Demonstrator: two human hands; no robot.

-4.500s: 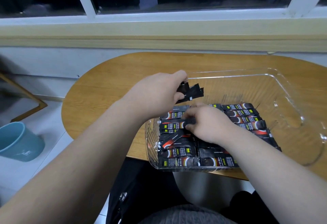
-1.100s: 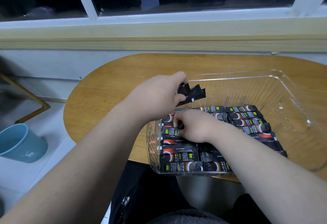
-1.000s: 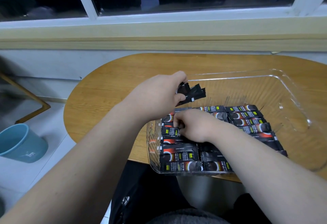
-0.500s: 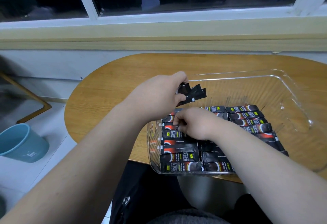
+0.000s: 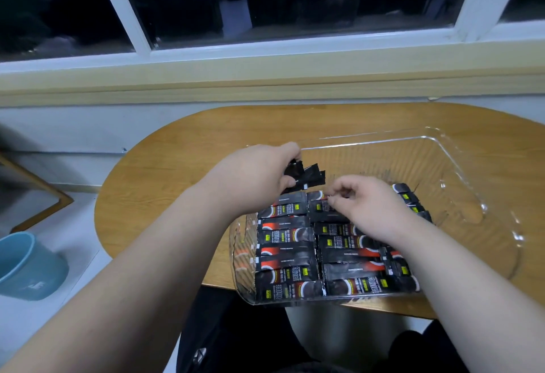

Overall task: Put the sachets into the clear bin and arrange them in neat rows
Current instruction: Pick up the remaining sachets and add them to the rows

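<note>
Wooden table (image 5: pixel 177 172), left hand (image 5: pixel 256 175) grasping sachets (image 5: pixel 309 179), right hand (image 5: pixel 371 204) shifted rightward, fingers' (image 5: pixel 343 188) hold unclear

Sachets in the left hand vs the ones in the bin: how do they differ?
The held sachets are gripped in the left hand, raised; the binned sachets lie flat in the clear bin. The held sachets fan out loosely; the binned sachets sit side by side in rows. The held sachets show plain black; the binned sachets show red, white and yellow print. Both are slim black sticks.
</note>
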